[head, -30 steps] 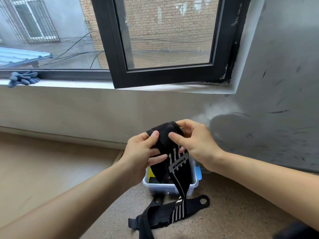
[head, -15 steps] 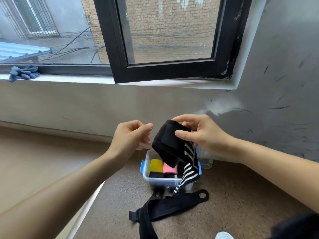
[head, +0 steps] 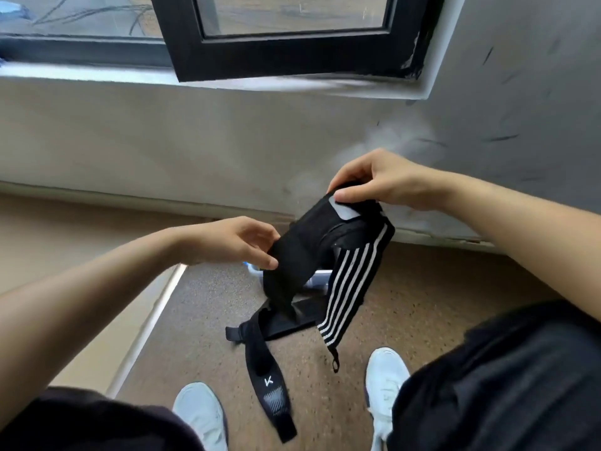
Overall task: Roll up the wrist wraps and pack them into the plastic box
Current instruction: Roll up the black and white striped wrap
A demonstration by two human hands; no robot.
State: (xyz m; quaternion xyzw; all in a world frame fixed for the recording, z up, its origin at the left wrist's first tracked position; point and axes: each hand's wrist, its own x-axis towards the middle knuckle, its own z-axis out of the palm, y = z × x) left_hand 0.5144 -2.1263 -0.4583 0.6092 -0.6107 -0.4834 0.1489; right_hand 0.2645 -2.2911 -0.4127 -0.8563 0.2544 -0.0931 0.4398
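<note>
A black wrist wrap point(head: 312, 242) with white stripes hangs in the air between my hands, its striped tail dropping toward the floor. My right hand point(head: 383, 180) pinches its upper end by a grey tab. My left hand point(head: 234, 242) pinches its lower black end between thumb and fingers. The plastic box point(head: 320, 277) stands on the floor behind the wrap, almost wholly hidden by it; only a bit of its pale rim shows. A second black wrist wrap point(head: 270, 362) with a white K mark lies unrolled on the floor.
My two white shoes point(head: 201, 415) point(head: 385, 382) stand on the speckled brown floor near the loose wrap. A grey wall with an open black window frame point(head: 292, 56) rises just beyond the box. A pale raised floor strip point(head: 81, 242) lies to the left.
My left hand has come back to the wrap and taken hold of its lower end. The view has tilted down, so my shoes and the whole floor wrap now show.
</note>
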